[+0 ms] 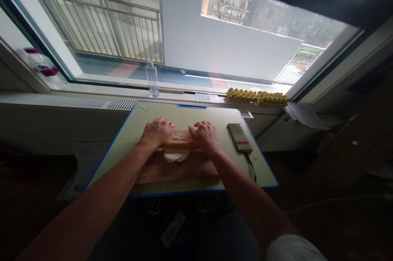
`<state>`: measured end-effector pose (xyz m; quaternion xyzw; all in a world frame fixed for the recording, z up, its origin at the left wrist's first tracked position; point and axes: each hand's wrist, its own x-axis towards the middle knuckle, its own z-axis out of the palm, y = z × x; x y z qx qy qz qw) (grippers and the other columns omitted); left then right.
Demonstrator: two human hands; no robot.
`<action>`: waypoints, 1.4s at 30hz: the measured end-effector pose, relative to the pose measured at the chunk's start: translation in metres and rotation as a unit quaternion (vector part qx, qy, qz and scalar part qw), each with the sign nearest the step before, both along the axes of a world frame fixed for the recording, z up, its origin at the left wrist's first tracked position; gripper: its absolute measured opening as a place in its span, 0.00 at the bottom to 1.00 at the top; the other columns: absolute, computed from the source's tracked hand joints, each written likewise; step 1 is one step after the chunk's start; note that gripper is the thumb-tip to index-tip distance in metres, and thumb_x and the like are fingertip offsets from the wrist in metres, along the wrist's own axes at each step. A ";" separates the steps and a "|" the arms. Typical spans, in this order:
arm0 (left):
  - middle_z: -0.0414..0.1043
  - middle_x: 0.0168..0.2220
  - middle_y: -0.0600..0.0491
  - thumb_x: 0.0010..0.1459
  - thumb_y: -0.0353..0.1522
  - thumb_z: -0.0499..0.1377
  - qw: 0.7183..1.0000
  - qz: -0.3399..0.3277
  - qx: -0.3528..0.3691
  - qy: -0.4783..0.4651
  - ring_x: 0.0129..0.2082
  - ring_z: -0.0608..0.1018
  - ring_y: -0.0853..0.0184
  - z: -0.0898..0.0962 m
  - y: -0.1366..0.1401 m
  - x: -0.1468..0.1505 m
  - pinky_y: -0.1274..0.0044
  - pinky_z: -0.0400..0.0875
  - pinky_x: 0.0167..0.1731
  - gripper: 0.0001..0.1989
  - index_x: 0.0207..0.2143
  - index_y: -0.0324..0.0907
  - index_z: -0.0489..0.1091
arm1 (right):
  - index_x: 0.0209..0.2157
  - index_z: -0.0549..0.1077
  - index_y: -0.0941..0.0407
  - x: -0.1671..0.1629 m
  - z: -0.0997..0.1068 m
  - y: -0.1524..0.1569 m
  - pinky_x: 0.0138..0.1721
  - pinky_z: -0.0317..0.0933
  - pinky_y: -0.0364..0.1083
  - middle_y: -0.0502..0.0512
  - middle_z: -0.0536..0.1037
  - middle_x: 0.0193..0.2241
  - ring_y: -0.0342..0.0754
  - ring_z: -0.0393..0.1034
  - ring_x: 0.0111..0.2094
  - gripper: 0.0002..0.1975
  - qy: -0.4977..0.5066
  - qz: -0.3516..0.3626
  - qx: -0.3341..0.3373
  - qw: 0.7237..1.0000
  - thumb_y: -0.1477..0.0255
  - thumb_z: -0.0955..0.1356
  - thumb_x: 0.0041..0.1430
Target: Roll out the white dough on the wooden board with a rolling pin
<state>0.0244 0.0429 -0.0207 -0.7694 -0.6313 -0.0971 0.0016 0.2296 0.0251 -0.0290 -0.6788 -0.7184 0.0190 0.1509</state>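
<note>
A wooden rolling pin lies crosswise over a piece of pale, flattened dough. My left hand is closed over the pin's left end, and my right hand covers its right end. Both palms face down with the fingers curled forward, so the pin's ends are hidden. Dough shows on the near side of the pin, with a thinner strip beyond it. Underneath is a reddish-brown wooden board, resting on a small, pale green table with a blue edge.
On the table's right lies a phone-like device, blurred out, with a black cable running off it. A clear bottle, yellow egg trays and a bottle with a purple cap line the windowsill. Thin pale strips lie at the table's far left.
</note>
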 end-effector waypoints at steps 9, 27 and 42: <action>0.80 0.54 0.42 0.72 0.43 0.46 1.000 0.004 0.000 -0.005 0.55 0.80 0.53 -0.004 -0.004 -0.002 0.64 0.74 0.54 0.24 0.51 0.46 0.80 | 0.55 0.81 0.55 0.001 0.002 -0.006 0.60 0.60 0.53 0.63 0.82 0.55 0.58 0.71 0.59 0.21 0.005 -0.006 -0.028 1.000 0.57 0.64 0.76; 0.80 0.54 0.43 0.72 0.42 0.46 1.000 0.012 -0.007 -0.008 0.57 0.79 0.54 -0.002 -0.014 -0.002 0.65 0.73 0.55 0.24 0.51 0.47 0.80 | 0.56 0.80 0.44 0.000 0.008 -0.018 0.60 0.60 0.58 0.59 0.80 0.58 0.60 0.68 0.61 0.17 -0.049 0.024 -0.060 0.997 0.59 0.62 0.77; 0.79 0.56 0.44 0.73 0.42 0.45 1.000 0.017 -0.023 0.000 0.56 0.78 0.54 0.000 -0.026 -0.003 0.64 0.72 0.54 0.24 0.52 0.48 0.79 | 0.59 0.77 0.48 -0.001 0.010 -0.027 0.64 0.58 0.62 0.62 0.78 0.61 0.60 0.66 0.64 0.22 -0.010 0.004 -0.082 0.997 0.57 0.59 0.78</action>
